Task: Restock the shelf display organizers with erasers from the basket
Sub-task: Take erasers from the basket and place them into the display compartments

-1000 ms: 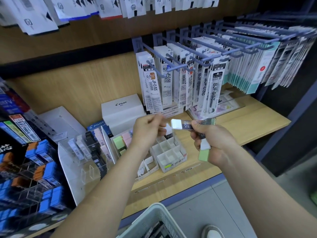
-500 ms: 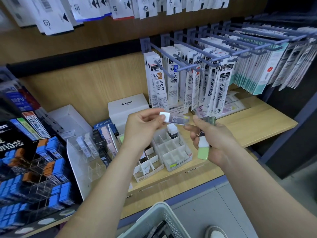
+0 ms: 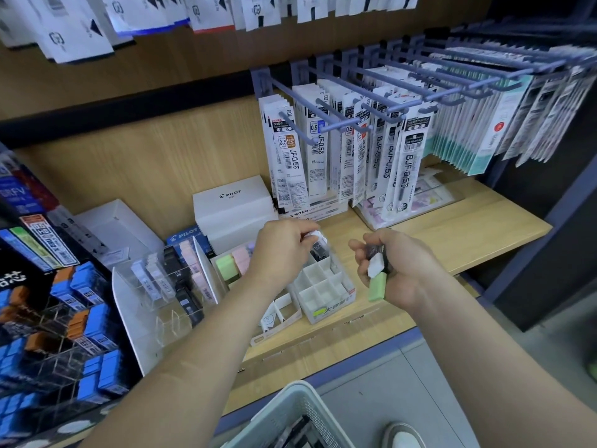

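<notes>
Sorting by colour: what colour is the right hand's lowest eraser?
Light green; the eraser shows best in head view.

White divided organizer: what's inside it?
The organizer's front cells show only white floors. The left hand holds a dark-sleeved eraser at the back and covers the back-left cells.

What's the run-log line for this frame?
phase: placing | left hand: pinches black-sleeved eraser over white divided organizer | right hand: holds spare erasers | basket: below shelf edge
</notes>
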Demonstrator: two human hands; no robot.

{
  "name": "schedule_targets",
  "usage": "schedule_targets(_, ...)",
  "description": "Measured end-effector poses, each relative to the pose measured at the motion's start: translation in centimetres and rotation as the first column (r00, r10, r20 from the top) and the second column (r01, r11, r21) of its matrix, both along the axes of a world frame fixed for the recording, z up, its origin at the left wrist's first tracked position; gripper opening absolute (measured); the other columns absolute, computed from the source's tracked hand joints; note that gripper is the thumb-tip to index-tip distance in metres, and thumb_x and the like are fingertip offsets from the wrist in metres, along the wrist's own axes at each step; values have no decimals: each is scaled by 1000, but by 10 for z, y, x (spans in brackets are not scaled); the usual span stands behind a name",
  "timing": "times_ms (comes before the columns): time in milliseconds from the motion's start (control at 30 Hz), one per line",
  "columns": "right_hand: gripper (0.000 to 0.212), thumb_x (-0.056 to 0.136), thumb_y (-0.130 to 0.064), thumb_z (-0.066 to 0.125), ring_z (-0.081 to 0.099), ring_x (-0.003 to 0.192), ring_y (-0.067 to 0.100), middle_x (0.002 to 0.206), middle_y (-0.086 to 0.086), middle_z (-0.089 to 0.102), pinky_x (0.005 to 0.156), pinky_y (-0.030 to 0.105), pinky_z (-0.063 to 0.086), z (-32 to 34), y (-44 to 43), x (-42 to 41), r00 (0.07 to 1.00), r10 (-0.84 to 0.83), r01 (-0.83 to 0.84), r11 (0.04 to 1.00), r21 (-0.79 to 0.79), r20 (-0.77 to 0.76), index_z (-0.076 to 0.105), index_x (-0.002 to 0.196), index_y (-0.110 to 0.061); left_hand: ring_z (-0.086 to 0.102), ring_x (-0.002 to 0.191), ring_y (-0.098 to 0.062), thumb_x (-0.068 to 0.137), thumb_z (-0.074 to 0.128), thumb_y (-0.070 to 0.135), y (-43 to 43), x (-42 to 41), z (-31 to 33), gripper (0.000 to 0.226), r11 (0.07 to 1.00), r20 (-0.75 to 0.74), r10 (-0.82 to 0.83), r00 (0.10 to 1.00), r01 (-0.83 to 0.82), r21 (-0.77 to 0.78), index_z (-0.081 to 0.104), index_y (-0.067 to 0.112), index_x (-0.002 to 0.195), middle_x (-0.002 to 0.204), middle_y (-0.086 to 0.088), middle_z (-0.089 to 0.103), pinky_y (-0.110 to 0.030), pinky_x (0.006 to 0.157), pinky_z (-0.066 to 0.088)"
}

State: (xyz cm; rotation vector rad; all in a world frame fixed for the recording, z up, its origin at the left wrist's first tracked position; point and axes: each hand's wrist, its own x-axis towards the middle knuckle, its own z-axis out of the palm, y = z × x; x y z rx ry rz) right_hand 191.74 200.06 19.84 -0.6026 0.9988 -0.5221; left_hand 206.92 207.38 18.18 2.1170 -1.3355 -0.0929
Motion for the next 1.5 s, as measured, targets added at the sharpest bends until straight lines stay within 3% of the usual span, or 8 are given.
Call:
schedule_targets(200,8,89,-1,51,49,59,16,93,16,68,47,22,38,-10,2,1,988,34,-54,990,-132,-148,59,90,-3,59,100,-20,89,62,18,-10,0,-16,19,993,149,-61,987,45,113,72,19,105,104,-3,67,-35,86,48)
schedule_targets(400,12,92,-2,53,51,58,15,70,4,51,40,19,39,-28,3,4,988,41,-59,991,-121,-150,60,97,-9,62,90,-17,83,70,20,-18,2,-25,21,998,40,8,999,-11,65,72,20,104,97,-1,68,-26,82,47)
schedule_targets(833,9,93,-3,58,66,60,21,87,19,68,41,19,45,-21,3,-7,964,132,-167,976,-137,-232,59,86,1,60,87,-16,85,68,26,-25,8,-31,10,996,59,25,998,-30,79,72,23,94,92,2,65,-26,78,46)
schedule_targets(900,12,94,-9,61,66,56,19,89,19,72,40,19,46,-18,3,-8,974,150,-177,971,-160,-167,64,92,3,61,82,-12,86,67,23,-23,4,-25,13,999,-39,31,999,-30,35,72,25,99,90,5,66,-26,79,48)
schedule_targets(967,19,93,-15,64,60,49,14,89,17,74,38,17,43,-14,4,-7,971,203,-224,956,-188,-126,67,97,2,62,71,-6,90,64,23,-17,-4,-16,11,998,-326,-64,943,54,-40,72,27,96,83,11,68,-27,77,53)
schedule_targets(1100,35,87,-31,70,48,41,11,82,15,74,35,15,32,-9,6,-2,965,236,-257,938,-233,-114,65,103,1,65,67,-10,93,58,15,0,-19,0,15,971,-755,-236,612,179,-158,72,13,96,76,-3,71,-27,69,57)
schedule_targets(1333,31,85,-40,72,48,48,14,63,6,63,33,18,30,3,3,0,998,40,-39,998,-41,45,64,95,-11,63,63,-15,81,71,0,16,-20,6,10,954,-852,-117,510,-181,-239,72,10,83,73,-7,70,-23,62,56)
schedule_targets(1500,27,89,-31,66,51,57,12,71,9,66,36,14,30,5,6,0,985,118,-109,991,-73,128,66,99,-5,64,70,-19,77,71,-2,25,-24,11,58,987,-698,-160,698,95,-132,61,41,115,76,-7,64,-33,77,55)
